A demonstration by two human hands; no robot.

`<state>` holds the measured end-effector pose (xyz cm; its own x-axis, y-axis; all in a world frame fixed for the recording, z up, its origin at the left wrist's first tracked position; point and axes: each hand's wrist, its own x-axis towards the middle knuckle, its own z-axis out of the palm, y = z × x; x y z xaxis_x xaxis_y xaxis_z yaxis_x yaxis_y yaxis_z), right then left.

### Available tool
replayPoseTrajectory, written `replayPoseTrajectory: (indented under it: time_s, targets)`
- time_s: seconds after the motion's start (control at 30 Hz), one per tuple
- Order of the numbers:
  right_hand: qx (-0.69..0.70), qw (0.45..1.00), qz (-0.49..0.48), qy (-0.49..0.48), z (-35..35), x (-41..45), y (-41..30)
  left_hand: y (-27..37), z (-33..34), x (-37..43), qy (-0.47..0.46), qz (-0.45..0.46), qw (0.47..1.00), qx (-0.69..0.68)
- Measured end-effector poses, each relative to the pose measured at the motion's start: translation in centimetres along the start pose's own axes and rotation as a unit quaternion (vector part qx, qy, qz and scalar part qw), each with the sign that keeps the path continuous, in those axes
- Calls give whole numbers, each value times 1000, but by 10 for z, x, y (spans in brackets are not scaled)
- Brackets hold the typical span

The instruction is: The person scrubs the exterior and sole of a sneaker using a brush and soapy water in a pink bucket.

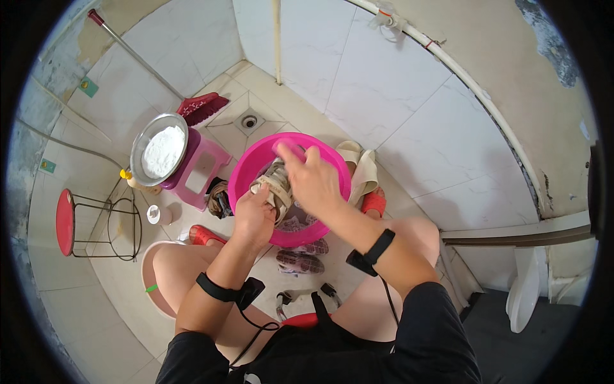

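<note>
A bright pink plastic basin (242, 153) stands on the floor between my feet, with some soapy water in its bottom. My left hand (255, 213) grips a beige lace-up shoe (274, 189) by its heel end, over the basin. My right hand (314, 180) is at the toe end of the shoe, its fingers curled round a pink object (290, 148), perhaps a scrubbing brush; it is blurred and mostly hidden by the hand.
A metal bowl of white powder (165, 151) rests on a pink plastic stool (204, 168). A red broom (201, 106), a floor drain (249, 121), beige slippers (364, 175), a pair of wet shoes (301, 261), a white jar (158, 215) and a red-topped stool (65, 222) surround the basin.
</note>
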<state>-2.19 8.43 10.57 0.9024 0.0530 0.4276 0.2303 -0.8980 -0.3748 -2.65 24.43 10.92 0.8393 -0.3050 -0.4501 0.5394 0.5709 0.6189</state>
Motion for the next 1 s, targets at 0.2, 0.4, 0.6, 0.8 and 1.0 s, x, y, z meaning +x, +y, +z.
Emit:
replayPoseTrajectory:
  time_s: [0.2,0.4,0.6,0.8,1.0]
  targets:
    - [62,998,27,-13,8,-21,-35,3,-25,17,73,30,997,26]
    - [-18,999,46,-22,9,4,-20,6,-20,17,62,54,995,49]
    - [-12,998,34,-54,8,-2,-17,4,-14,12,65,52,995,63]
    - [15,997,55,-54,12,-14,-32,7,-24,13,83,53,991,87]
    - [-30,996,74,-30,7,11,-6,7,-6,13,28,61,994,83]
